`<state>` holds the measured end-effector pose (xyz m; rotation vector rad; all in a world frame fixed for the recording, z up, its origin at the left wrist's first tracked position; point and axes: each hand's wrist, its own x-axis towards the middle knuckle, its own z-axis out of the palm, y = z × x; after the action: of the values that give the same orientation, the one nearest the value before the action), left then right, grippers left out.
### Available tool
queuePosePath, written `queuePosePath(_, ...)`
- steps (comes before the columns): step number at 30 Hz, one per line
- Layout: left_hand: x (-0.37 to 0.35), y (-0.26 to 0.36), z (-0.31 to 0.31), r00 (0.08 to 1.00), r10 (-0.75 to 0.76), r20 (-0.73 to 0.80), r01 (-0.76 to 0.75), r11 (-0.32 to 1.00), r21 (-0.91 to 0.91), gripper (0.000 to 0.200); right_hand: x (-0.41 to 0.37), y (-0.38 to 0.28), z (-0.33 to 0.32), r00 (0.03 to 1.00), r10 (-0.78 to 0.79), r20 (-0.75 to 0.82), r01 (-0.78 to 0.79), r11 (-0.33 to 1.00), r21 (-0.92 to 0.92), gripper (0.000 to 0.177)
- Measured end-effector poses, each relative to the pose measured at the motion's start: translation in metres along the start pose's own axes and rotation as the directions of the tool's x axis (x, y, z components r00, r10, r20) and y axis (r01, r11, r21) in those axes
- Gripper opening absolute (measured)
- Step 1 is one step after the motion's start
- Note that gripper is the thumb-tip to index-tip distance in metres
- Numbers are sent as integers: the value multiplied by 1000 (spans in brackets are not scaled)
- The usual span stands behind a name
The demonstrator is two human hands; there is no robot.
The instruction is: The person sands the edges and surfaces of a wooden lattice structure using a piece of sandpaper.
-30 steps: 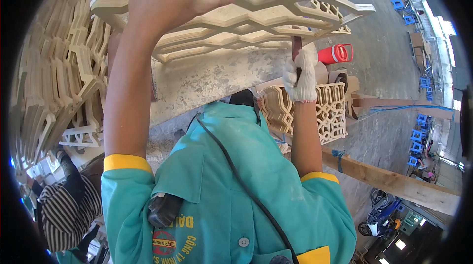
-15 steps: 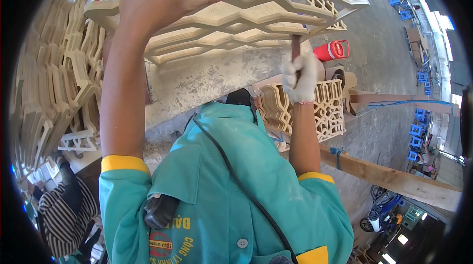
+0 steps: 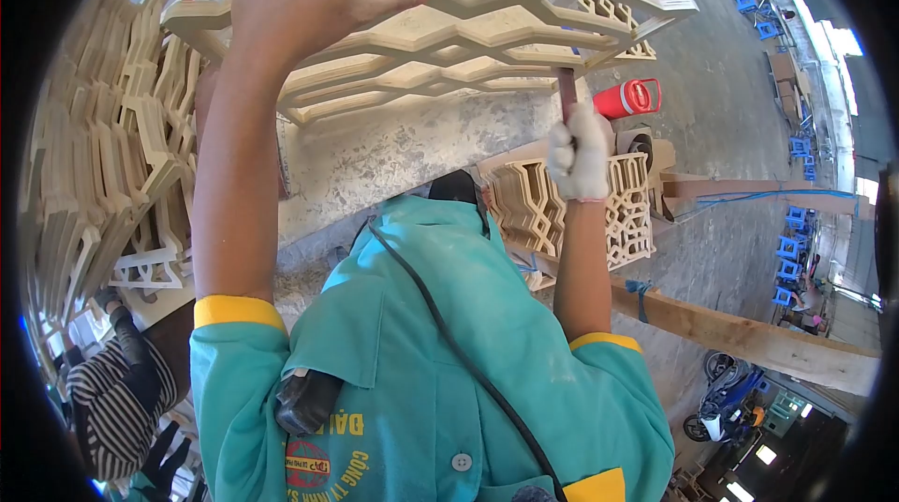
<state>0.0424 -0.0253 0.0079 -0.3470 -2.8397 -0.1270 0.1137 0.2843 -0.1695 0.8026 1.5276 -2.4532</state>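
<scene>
In the head view, a pale lattice panel [image 3: 452, 36] is held tilted over the pale, worn surface [image 3: 375, 141]. Its upper rail is gripped by the bare left hand [image 3: 314, 1], fingers closed around the wood. A dark, narrow tool [image 3: 567, 93] is clasped in the gloved right hand [image 3: 578, 155], fingers wrapped closed; its far end is brought up to the panel's lower right part, though whether contact is made cannot be told. The step in hand is judged to be edge work on the panel. For the next move, a firm left grip and a controlled tool angle are called for.
</scene>
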Motion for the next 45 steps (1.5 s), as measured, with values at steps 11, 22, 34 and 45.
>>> queuePosePath(11,7,-11,6,999,38,22,-37,998,-57,49,-2,10,2,965,-262,0,254,935,-249,26)
queuePosePath(22,15,-9,2,991,-29,133,32,999,-17,50,-26,0,6,969,-237,67,241,864,-442,22)
queuePosePath(34,15,-12,2,991,7,134,-2,999,-39,48,-17,16,-1,988,-135,-80,126,987,-104,22)
queuePosePath(45,17,-13,7,995,32,93,-33,999,9,48,-6,52,9,994,-32,108,65,945,-321,30)
